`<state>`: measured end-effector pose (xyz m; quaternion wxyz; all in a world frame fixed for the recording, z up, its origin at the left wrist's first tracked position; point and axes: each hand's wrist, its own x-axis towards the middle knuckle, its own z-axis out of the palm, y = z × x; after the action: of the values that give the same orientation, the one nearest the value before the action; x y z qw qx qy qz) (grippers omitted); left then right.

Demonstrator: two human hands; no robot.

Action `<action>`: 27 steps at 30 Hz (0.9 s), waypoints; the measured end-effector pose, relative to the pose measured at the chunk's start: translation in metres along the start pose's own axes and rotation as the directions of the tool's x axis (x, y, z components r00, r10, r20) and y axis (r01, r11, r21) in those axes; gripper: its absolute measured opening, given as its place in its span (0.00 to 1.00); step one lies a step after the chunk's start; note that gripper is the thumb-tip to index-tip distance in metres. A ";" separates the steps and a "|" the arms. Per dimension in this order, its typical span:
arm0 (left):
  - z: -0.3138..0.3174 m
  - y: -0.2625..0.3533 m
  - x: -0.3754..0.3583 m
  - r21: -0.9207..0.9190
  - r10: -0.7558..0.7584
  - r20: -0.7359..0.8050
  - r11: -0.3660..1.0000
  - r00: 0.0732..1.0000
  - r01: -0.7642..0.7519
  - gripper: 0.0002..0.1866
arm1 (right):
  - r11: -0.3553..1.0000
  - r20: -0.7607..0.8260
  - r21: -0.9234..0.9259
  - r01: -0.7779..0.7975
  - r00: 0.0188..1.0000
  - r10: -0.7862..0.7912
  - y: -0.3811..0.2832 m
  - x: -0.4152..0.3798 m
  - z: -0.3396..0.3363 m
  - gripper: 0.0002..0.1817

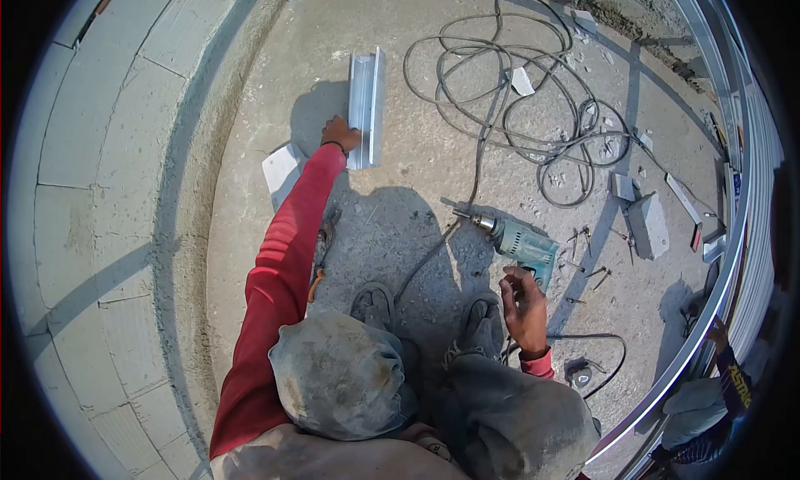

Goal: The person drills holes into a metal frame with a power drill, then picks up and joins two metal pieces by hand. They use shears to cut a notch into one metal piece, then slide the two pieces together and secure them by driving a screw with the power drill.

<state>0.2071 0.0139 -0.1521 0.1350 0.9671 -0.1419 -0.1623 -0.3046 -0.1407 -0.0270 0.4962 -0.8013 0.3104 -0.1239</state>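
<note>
My left hand (340, 133) reaches far forward and rests on the near end of a short metal channel piece (367, 105) lying on the concrete floor. My right hand (523, 303) hovers just behind the handle of a teal electric drill (518, 243), fingers loosely curled with nothing in them. The drill lies on its side, its chuck pointing left. I am crouched, knees and both shoes visible below.
A long grey cable (508, 88) lies in loops at the back. Screws (587, 267) are scattered right of the drill. A block (648, 224) and metal offcuts lie at right. Snips (321, 251) lie under my left arm. A block wall (108, 188) runs along the left, metal track (733, 230) along the right.
</note>
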 end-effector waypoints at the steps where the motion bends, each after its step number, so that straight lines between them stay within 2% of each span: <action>1: 0.004 0.001 0.000 -0.158 0.014 -0.062 0.987 0.998 -0.023 0.39 | 0.999 0.067 0.014 0.037 0.997 -0.038 -0.010 0.015 0.006 0.15; 2: 0.006 0.008 -0.009 -0.226 -0.051 -0.152 0.974 0.987 0.015 0.37 | 0.999 0.064 0.015 0.042 0.997 -0.043 -0.019 0.030 0.012 0.15; 4: -0.005 0.012 -0.040 -0.207 -0.029 -0.175 0.978 0.984 -0.008 0.37 | 0.969 0.176 0.019 0.247 0.953 -0.247 -0.039 0.048 0.028 0.13; 5: -0.011 0.012 -0.056 -0.188 -0.005 -0.206 0.981 0.979 -0.035 0.37 | 0.970 0.179 0.022 0.244 0.953 -0.244 -0.046 0.055 0.036 0.13; 6: -0.013 0.005 -0.074 -0.259 0.039 -0.166 0.962 0.985 -0.082 0.33 | 0.977 0.239 0.082 0.198 0.948 -0.212 -0.054 0.064 0.044 0.17; 7: -0.011 0.000 -0.097 -0.305 0.066 -0.208 0.944 0.976 -0.129 0.30 | 0.979 0.296 0.139 0.152 0.937 -0.187 -0.061 0.075 0.053 0.21; 8: -0.004 -0.004 -0.123 -0.346 0.093 -0.244 0.921 0.965 -0.176 0.27 | 0.977 0.292 0.146 0.153 0.937 -0.191 -0.063 0.088 0.068 0.21; 10: 0.003 -0.007 -0.179 -0.690 0.147 -0.187 0.684 0.971 -0.236 0.22 | 0.947 0.151 0.319 0.046 0.984 -0.099 -0.052 0.093 0.106 0.34; 11: 0.005 -0.006 -0.211 -0.735 0.156 -0.143 0.645 0.977 -0.211 0.23 | 0.946 0.155 0.322 0.034 0.984 -0.089 -0.054 0.088 0.116 0.34; 13: -0.003 0.017 -0.256 -0.802 0.224 -0.117 0.553 0.968 -0.225 0.25 | 0.962 0.157 0.268 0.046 0.983 -0.091 -0.056 0.092 0.131 0.45; 15: 0.000 0.029 -0.284 -0.828 0.262 -0.111 0.510 0.959 -0.235 0.27 | 0.943 0.188 0.329 0.037 0.977 -0.104 -0.051 0.086 0.138 0.41; 17: 0.006 0.031 -0.294 -0.966 0.207 -0.032 0.245 0.978 -0.083 0.32 | 0.958 0.273 0.281 0.050 0.953 -0.130 -0.065 0.082 0.125 0.33; 18: 0.005 0.031 -0.293 -0.967 0.204 -0.031 0.242 0.978 -0.081 0.32 | 0.959 0.277 0.278 0.049 0.952 -0.129 -0.063 0.081 0.126 0.33; 20: 0.002 0.033 -0.285 -0.994 0.267 0.089 0.087 0.959 0.068 0.40 | 0.908 0.250 0.411 -0.082 0.968 -0.026 -0.054 0.077 0.127 0.25; 21: 0.002 0.035 -0.282 -0.989 0.308 0.144 0.013 0.940 0.148 0.44 | 0.910 0.246 0.405 -0.087 0.969 -0.017 -0.053 0.076 0.125 0.25; 22: 0.012 0.033 -0.276 -0.997 0.402 0.062 -0.022 0.914 0.078 0.43 | 0.888 0.221 0.449 -0.105 0.975 0.004 -0.053 0.076 0.121 0.22; 23: 0.017 0.033 -0.274 -0.996 0.407 0.063 -0.027 0.911 0.081 0.43 | 0.862 0.197 0.492 -0.120 0.980 0.024 -0.054 0.077 0.117 0.19; 24: 0.014 0.042 -0.274 -0.994 0.387 0.083 -0.036 0.918 0.104 0.41 | 0.777 0.244 0.595 -0.205 0.967 0.069 -0.056 0.077 0.111 0.14; 27: -0.003 0.065 -0.277 -0.978 0.364 0.131 -0.106 0.922 0.180 0.35 | 0.769 0.199 0.621 -0.155 0.979 0.037 -0.059 0.082 0.087 0.11</action>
<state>-0.0577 0.0427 -0.0528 0.7880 0.4819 -0.0650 -0.3775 -0.1747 -0.1111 -0.0263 0.7677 -0.5783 0.2464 -0.1243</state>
